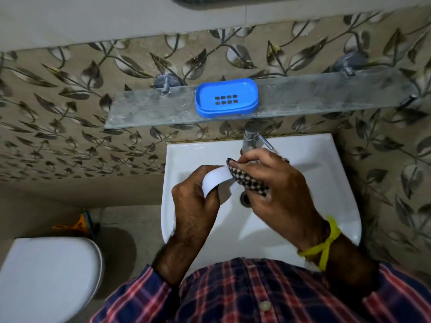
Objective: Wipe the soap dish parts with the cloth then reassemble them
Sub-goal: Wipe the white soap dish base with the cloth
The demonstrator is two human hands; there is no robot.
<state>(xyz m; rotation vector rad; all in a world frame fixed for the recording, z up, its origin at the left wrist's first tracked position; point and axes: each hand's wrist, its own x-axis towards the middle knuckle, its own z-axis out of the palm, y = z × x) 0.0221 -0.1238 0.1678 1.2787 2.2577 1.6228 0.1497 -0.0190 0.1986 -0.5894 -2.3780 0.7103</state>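
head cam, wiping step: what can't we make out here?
- White soap dish part: mostly hidden by the left hand and the checked cloth; full shape unclear.
- Cloth: bunched under the right hand; extent hidden.
- Sink drain: partly covered by right-hand fingers.
- Dark object at the frame's top edge: cut off.
- Orange item on the floor: dim, blurred.

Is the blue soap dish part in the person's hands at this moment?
No. The blue soap dish part sits on the glass shelf, while the left hand holds a white part and the right hand holds the checked cloth.
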